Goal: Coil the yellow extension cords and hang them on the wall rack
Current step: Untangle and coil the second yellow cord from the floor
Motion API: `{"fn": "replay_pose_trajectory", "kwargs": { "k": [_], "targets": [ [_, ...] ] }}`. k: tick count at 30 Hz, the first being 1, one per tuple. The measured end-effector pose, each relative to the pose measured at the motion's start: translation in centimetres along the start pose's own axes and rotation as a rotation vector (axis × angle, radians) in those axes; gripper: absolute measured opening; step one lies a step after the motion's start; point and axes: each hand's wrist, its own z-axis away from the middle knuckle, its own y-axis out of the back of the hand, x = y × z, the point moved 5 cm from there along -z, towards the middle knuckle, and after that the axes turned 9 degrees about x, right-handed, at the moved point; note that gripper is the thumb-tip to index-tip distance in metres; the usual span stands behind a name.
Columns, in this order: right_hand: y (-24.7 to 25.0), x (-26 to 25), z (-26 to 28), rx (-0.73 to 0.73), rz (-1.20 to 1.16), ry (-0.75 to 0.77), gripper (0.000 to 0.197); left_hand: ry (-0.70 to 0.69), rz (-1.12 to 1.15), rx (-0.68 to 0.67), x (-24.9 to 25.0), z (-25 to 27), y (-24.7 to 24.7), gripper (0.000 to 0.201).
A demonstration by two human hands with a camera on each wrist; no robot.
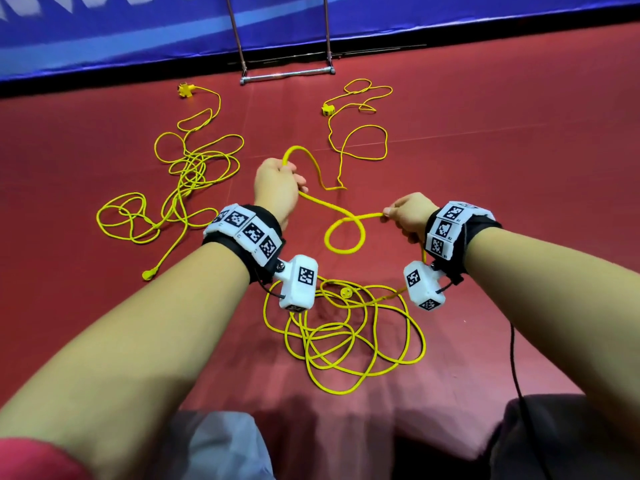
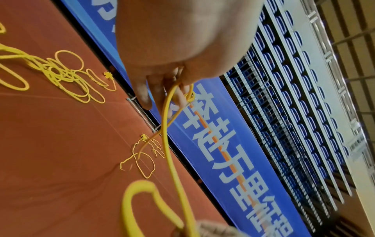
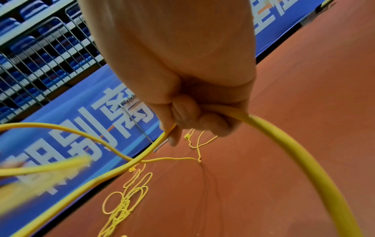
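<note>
Both hands, left hand [image 1: 277,188] and right hand [image 1: 408,216], gripped a yellow extension cord [image 1: 346,233] above the red floor [image 1: 485,168], forming a first loop; coiling seemingly had just begun, more slack needing gathering next.

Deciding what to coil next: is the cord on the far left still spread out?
Spread out: the far-left cord sprawls in loose tangled loops on the floor.

Yellow cords [image 1: 194,174] on red floor [image 1: 485,168]
</note>
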Motion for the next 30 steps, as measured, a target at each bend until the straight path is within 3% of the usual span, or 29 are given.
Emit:
{"fn": "replay_pose_trajectory", "kwargs": {
  "k": [5, 7, 9, 13, 22, 26, 30],
  "targets": [
    [-0.4, 1.9, 1.2, -0.198, 0.587, -0.016, 0.018, 0.118, 0.208, 0.067, 0.8, -0.2, 0.7, 0.018],
    [-1.0, 2.3, 1.7, -0.287, 0.641, -0.013, 0.017, 0.148, 0.274, 0.022, 1.4, 0.0, 0.5, 0.017],
    [-1.1, 1.9, 1.9, -0.284, 0.527, -0.028, 0.014, 0.154, 0.290, -0.027, 1.9, 0.4, 0.2, 0.018],
    [-1.7, -0.6, 1.6, -0.250, 0.074, -0.030, 0.024, 0.106, 0.257, -0.118, 2.7, 1.2, -0.5, 0.020],
    [-1.9, -6.5, 2.4, -0.455, -0.875, -0.281, 0.062, -0.040, 0.005, -0.523, 3.1, 3.5, -2.3, 0.015],
    [-0.7, -6.7, 2.0, -0.357, -1.048, -0.315, 0.051, -0.070, -0.141, -0.709, 2.7, 4.9, -2.9, 0.014],
    [-0.4, -6.3, 2.0, -0.254, -1.022, -0.279, 0.030, -0.042, -0.350, -0.765, 1.2, 5.7, -2.8, 0.015]
  ]
}}
